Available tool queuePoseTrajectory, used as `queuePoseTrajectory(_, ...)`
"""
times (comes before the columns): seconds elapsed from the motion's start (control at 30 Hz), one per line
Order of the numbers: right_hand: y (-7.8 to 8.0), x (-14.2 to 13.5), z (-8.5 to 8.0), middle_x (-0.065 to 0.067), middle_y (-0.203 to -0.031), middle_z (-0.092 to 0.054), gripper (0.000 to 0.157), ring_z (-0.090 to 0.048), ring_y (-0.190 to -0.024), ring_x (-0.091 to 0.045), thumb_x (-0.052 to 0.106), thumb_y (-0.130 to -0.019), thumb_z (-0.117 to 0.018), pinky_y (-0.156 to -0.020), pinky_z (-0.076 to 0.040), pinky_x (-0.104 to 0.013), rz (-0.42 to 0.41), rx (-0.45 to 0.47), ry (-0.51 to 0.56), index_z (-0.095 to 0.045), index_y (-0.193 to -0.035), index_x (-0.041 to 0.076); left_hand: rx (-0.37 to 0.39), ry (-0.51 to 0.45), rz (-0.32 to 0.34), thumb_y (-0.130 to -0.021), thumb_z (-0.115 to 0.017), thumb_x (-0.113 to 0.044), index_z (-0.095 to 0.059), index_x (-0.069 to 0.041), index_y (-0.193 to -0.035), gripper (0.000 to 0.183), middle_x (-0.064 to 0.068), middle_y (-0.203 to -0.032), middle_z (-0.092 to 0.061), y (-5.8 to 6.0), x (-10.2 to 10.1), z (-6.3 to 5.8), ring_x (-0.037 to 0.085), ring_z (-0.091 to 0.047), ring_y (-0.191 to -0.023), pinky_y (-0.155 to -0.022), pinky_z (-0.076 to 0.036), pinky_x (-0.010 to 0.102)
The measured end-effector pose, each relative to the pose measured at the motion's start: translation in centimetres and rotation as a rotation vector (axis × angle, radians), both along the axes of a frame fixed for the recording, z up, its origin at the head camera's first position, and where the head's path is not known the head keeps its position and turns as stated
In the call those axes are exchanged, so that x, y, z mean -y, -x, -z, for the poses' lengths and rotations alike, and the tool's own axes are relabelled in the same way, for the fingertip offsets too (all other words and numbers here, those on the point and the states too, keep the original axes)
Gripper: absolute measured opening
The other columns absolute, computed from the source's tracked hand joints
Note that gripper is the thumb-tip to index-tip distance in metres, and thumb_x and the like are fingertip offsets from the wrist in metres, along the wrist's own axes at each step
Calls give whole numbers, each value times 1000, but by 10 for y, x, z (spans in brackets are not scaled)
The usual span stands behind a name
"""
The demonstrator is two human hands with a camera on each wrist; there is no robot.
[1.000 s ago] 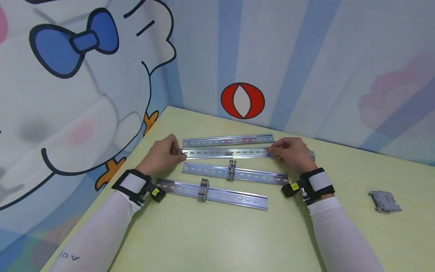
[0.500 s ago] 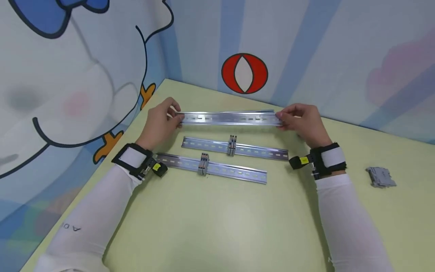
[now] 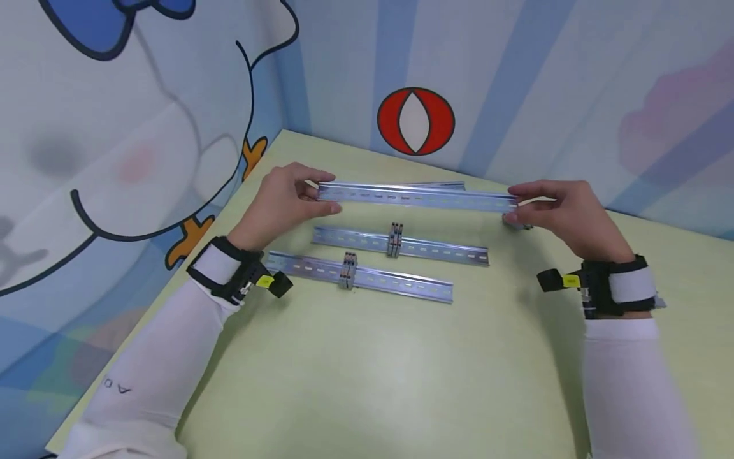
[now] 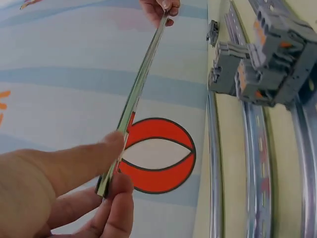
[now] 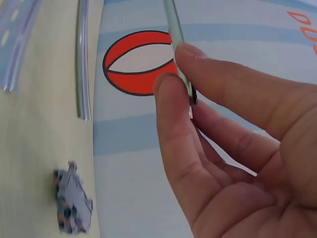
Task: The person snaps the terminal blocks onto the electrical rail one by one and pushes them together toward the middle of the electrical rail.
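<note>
Both hands hold one slotted metal DIN rail point(image 3: 418, 196) by its ends, raised above the table. At its left end my left hand point(image 3: 281, 199) pinches it between thumb and fingers, seen closely in the left wrist view, where the rail point(image 4: 141, 82) slants away to the other hand. My right hand point(image 5: 233, 144) pinches the opposite end with thumb and fingertips. Behind the held rail, another rail point(image 3: 447, 185) lies partly hidden. Nearer to me are two more rails, each carrying grey terminal blocks: one group point(image 3: 395, 240) on the middle rail point(image 3: 447, 251), another point(image 3: 347, 271) on the front rail point(image 3: 407, 285).
Loose grey terminal blocks point(image 5: 73, 203) lie on the table below my right hand. Another grey piece point(image 3: 661, 300) shows just past the right wrist strap, mostly hidden. Printed walls point(image 3: 516, 76) border the pale yellow table point(image 3: 367, 382) at the back and left.
The held rail has been lifted off the table and moved right, its face turning. Both hands travelled with it, the right hand farther. The head view has tilted downward.
</note>
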State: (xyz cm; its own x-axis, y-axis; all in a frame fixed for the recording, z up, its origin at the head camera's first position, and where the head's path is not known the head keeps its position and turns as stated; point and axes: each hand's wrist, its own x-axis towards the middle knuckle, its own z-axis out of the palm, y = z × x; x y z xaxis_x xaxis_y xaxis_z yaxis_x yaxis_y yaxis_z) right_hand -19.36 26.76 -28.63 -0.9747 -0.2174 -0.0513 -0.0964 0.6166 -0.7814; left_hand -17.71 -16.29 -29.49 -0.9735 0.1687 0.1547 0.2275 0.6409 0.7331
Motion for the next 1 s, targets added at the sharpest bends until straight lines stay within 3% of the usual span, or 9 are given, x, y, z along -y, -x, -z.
queuePoseTrajectory(0.23, -32, -27, 3, 10, -104, -75, 45, -72, -85, 2, 35, -81, -79, -71, -56, -15, -55, -10, -154, -68, -122, 18, -57, 95, 122, -78, -83, -21, -73, -9, -116, 41, 7, -97, -67, -25, -16, -2, 18, -64, -80, -65, -53, 27)
queuePoseTrajectory(0.4, -61, -47, 5, 0, -95, -75, 35, -70, -77, 2, 31, -79, -81, -62, -56, -21, -150, -43, -329, -70, -110, 19, -63, 191, 242, -76, -85, -23, -74, -7, -110, 39, 7, -95, -65, -46, -33, -3, 17, -65, -80, -65, -55, 26)
queuePoseTrajectory(0.53, -84, -61, 10, 6, -86, -72, 31, -66, -71, 2, 29, -76, -84, -60, -55, -21, -237, -89, -414, -69, -101, 21, -40, 253, 310, -76, -85, -25, -75, -9, -111, 40, 6, -93, -64, -61, -47, 1, 18, -63, -82, -65, -54, 24)
queuePoseTrajectory(0.67, -97, -74, 16, 14, -78, -67, 31, -61, -70, 5, 34, -73, -85, -62, -54, -22, -317, -110, -488, -67, -97, 24, -5, 289, 338, -74, -86, -25, -76, -13, -109, 38, 1, -90, -64, -76, -64, 7, 18, -60, -81, -64, -50, 22)
queuePoseTrajectory(0.83, -100, -81, 23, 9, -82, -63, 36, -56, -72, 5, 33, -70, -87, -62, -51, -22, -421, 28, -566, -65, -96, 20, 19, 304, 403, -74, -86, -23, -74, -14, -103, 32, -1, -86, -62, -90, -82, 22, 13, -54, -76, -61, -45, 21)
queuePoseTrajectory(0.93, -100, -77, 28, 8, -83, -63, 33, -55, -72, 4, 30, -70, -86, -60, -48, -20, -447, 129, -598, -65, -93, 19, 14, 312, 421, -74, -86, -22, -74, -12, -103, 33, 0, -86, -62, -93, -88, 30, 12, -51, -74, -60, -42, 21)
queuePoseTrajectory(1.0, -100, -72, 31, 8, -81, -63, 30, -54, -70, 2, 26, -69, -85, -58, -46, -19, -466, 143, -612, -65, -90, 20, 8, 322, 421, -74, -86, -21, -75, -11, -103, 33, 0, -86, -62, -94, -89, 35, 11, -51, -73, -60, -41, 21)
